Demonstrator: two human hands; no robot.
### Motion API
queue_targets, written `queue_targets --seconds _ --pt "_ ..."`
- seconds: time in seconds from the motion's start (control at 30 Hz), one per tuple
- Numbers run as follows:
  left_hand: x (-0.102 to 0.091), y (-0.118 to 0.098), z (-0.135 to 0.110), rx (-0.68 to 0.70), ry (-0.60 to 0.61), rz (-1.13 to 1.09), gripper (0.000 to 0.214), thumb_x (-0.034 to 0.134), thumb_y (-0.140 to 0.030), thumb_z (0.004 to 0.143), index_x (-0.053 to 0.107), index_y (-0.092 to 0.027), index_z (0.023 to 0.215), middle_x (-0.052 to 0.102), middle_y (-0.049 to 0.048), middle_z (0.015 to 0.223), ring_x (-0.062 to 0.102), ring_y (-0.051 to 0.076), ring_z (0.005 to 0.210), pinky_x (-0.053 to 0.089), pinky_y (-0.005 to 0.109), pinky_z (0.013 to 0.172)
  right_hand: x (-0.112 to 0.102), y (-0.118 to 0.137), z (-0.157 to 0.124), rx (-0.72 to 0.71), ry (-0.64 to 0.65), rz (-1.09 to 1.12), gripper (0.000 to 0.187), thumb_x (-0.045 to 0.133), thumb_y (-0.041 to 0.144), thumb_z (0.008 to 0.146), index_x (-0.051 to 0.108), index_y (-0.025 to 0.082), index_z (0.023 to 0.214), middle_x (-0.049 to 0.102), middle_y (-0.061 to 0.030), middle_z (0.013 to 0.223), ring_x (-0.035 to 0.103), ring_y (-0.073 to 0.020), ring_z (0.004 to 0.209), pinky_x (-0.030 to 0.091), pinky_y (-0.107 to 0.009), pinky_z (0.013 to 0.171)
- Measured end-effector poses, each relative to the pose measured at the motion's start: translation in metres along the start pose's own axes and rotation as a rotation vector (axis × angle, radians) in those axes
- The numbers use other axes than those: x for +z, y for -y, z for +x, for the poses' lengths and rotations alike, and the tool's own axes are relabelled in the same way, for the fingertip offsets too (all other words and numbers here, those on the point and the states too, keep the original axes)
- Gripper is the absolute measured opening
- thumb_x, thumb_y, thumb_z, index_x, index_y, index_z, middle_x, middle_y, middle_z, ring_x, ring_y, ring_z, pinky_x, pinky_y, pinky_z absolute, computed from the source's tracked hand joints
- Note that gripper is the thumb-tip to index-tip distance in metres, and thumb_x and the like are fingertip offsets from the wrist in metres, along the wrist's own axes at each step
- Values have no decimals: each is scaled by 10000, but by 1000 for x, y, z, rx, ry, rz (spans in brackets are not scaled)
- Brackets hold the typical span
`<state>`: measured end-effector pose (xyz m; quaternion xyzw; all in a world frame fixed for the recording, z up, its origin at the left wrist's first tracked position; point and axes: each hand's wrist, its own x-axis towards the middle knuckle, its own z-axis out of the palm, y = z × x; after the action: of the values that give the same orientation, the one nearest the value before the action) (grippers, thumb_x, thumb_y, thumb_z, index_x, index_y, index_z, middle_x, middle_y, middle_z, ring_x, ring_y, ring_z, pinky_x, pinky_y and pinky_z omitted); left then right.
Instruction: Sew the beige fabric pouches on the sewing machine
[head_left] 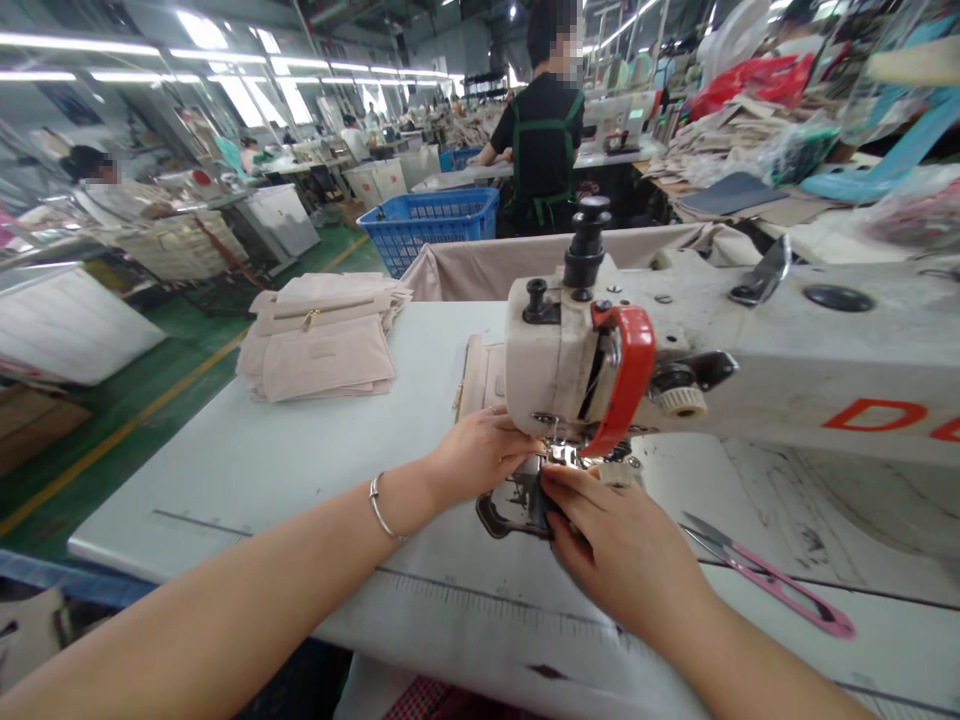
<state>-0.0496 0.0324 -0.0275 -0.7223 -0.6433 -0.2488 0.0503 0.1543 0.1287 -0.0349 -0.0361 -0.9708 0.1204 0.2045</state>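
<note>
Both my hands meet under the head of a cream sewing machine (570,350) with a red guard (628,375). My left hand (480,452) reaches in from the left, fingers curled at the needle area; what they pinch is hidden. My right hand (611,545) comes from the front, fingers pressed together on a small dark piece (536,500) at the presser foot. A beige fabric piece (480,375) lies behind the machine head. A silver bangle circles my left wrist.
A stack of beige zipped pouches (322,340) lies on the pale table (247,470) at the left. Pink thread snips (772,578) lie to the right. A blue crate (431,225) and a person in a black top (544,140) are behind.
</note>
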Motion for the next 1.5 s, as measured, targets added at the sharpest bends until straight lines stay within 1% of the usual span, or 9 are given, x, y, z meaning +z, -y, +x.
queue_targets --seconds 0.37,0.5,0.6,0.7,0.8,1.03,1.23,1.37,1.5 --pt "-11 -14 7 -74 133 109 190 560 -172 917 744 -218 930 737 37 936 665 227 933 526 350 852 -2 2 1 -4 36 31 284 451 187 955 643 122 1153 662 -106 1171 590 -289 1046 494 -472 871" --pt "-24 -43 8 -182 263 96 178 541 -119 902 704 -170 954 717 66 987 648 241 971 520 375 887 -10 -5 -1 -44 27 132 264 483 157 940 662 156 1133 666 -71 1173 580 -258 1052 490 -442 907" --pt "-34 -70 -6 -275 333 -28 159 577 -204 916 672 -171 1040 688 68 1065 626 238 1019 513 384 920 -18 -11 -7 -81 64 227 274 522 111 892 664 190 1112 657 -43 1188 573 -236 1062 479 -426 940" --pt "-40 -86 -26 -330 330 -98 349 676 -377 873 622 -199 1168 634 67 1208 576 257 1116 482 424 993 -22 -16 -13 -121 59 240 287 541 97 864 662 205 1100 651 -42 1191 578 -237 1060 464 -453 960" --pt "-41 -90 -40 -329 337 -81 541 787 -384 773 575 -196 1234 583 71 1307 536 274 1184 444 448 1051 -21 -17 -14 -139 56 222 287 550 95 859 663 202 1100 653 -48 1180 583 -244 1055 469 -465 953" --pt "-29 -106 -39 -181 291 -31 134 572 -203 943 614 -163 1064 666 59 1067 611 221 1007 525 400 933 -17 -19 -11 -114 -5 164 318 484 64 889 638 168 1147 666 -67 1164 595 -229 1040 493 -446 942" --pt "-11 -117 -45 -115 174 44 175 517 -213 961 591 -142 1104 596 114 1240 501 252 1254 446 430 1089 -16 -16 -13 -173 24 95 390 490 41 861 614 166 1208 633 -78 1258 582 -236 1090 493 -452 952" --pt "-9 -114 -48 -113 161 13 171 543 -240 948 612 -158 1082 616 88 1212 536 234 1208 450 411 1090 -14 -14 -10 -89 54 32 350 505 81 882 608 172 1204 649 -89 1186 589 -259 1062 497 -457 918" --pt "-13 -107 -48 -87 150 -3 165 542 -221 946 629 -160 1073 652 76 1135 563 223 1170 468 402 1071 -12 -7 -1 22 187 -131 513 505 87 871 476 161 1378 625 -119 1157 606 -287 976 518 -462 809"
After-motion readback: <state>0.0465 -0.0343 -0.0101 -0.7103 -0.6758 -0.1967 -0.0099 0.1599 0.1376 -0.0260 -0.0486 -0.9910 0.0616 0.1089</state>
